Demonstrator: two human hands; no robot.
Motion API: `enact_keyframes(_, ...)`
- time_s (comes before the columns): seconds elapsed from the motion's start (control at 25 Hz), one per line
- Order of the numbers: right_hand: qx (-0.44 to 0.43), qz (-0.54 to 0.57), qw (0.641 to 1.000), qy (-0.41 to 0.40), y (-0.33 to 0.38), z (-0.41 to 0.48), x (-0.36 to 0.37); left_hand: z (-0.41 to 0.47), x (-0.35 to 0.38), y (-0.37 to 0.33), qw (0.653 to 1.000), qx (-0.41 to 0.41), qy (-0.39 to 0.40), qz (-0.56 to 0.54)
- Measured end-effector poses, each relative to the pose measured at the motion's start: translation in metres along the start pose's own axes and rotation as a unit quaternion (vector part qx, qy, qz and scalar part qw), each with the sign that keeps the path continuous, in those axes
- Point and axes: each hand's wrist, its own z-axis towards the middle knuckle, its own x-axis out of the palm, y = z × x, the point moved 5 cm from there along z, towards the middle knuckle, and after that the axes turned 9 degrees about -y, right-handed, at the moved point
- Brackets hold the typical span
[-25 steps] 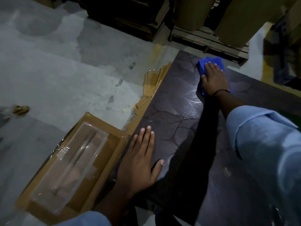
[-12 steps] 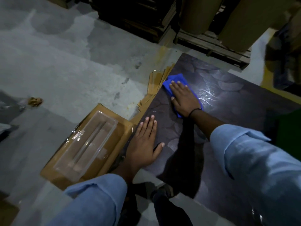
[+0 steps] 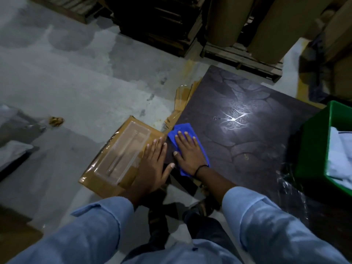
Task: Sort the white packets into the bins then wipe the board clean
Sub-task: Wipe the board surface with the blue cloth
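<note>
Board (image 3: 247,149): a dark, flat, glossy panel on the floor, its surface marked with a leaf-like or cracked-stone pattern; a bright star-shaped glare sits near its middle.
Cloth (image 3: 183,128): a vivid blue, soft, slightly rumpled rectangle lying flat on the board's near-left corner, one corner right at the board's edge.
Right hand (image 3: 190,152): palm down on the cloth, fingers straight and a little spread, pressing it to the board and gripping nothing; a thin black band (image 3: 201,167) circles the wrist.
Left hand (image 3: 154,164): flat as well, fingers straight and together, resting across the seam where the board's left edge meets the cardboard box, thumb out over the board; it holds nothing.
Sleeves (image 3: 266,221): light blue woven cloth, cuffs loose at both wrists.
Cardboard box (image 3: 91,180): brown, flat, touching the board's left side, with shiny wrap on top.
Clear tray (image 3: 123,153): a rigid, transparent, long rectangular piece lying on the box.
Cardboard strips (image 3: 183,98): flat tan pieces fanned out from under the board's left edge.
Green bin (image 3: 312,141): smooth plastic with straight walls, at the board's right side.
White packets (image 3: 339,155): pale flat pouches piled inside the bin.
Floor (image 3: 85,82): grey concrete, mottled and stained.
Pallets (image 3: 240,56): rough wooden slats beyond the board, bearing thick brown rolls (image 3: 222,20).
</note>
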Motion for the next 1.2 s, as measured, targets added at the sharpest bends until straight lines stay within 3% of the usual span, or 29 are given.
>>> enact_keyframes(0.16,0.151,0.211,0.965,-0.043,0.019,0.000,-0.021,-0.017,-0.023,0.004,0.996,-0.079,-0.032,-0.012)
enact_keyframes(0.28,0.049,0.050,0.994,-0.086,0.007,-0.005,-0.040,-0.026,-0.029,0.000,0.988,-0.153,-0.022,-0.023)
enact_keyframes(0.4,-0.048,-0.088,0.994,0.037,0.002,-0.015,-0.031,-0.029,-0.024,-0.013,0.988,-0.149,0.038,-0.010)
enact_keyframes(0.48,-0.052,-0.095,0.993,0.045,0.012,-0.021,-0.028,-0.029,-0.021,-0.025,0.990,-0.121,0.077,0.009)
enact_keyframes(0.68,0.035,-0.054,0.998,-0.013,0.035,-0.022,-0.036,-0.024,-0.010,-0.029,0.982,-0.109,0.143,0.058)
enact_keyframes(0.8,0.019,-0.069,0.997,-0.021,0.027,-0.022,-0.040,-0.026,-0.008,-0.023,0.977,-0.122,0.166,0.060)
enact_keyframes(1.04,-0.014,-0.104,0.988,0.115,0.014,-0.008,-0.026,-0.014,-0.019,-0.020,0.980,-0.120,0.153,0.052)
enact_keyframes(1.2,-0.016,-0.122,0.989,0.079,0.027,-0.004,-0.022,-0.010,-0.024,-0.015,0.979,-0.121,0.157,0.044)
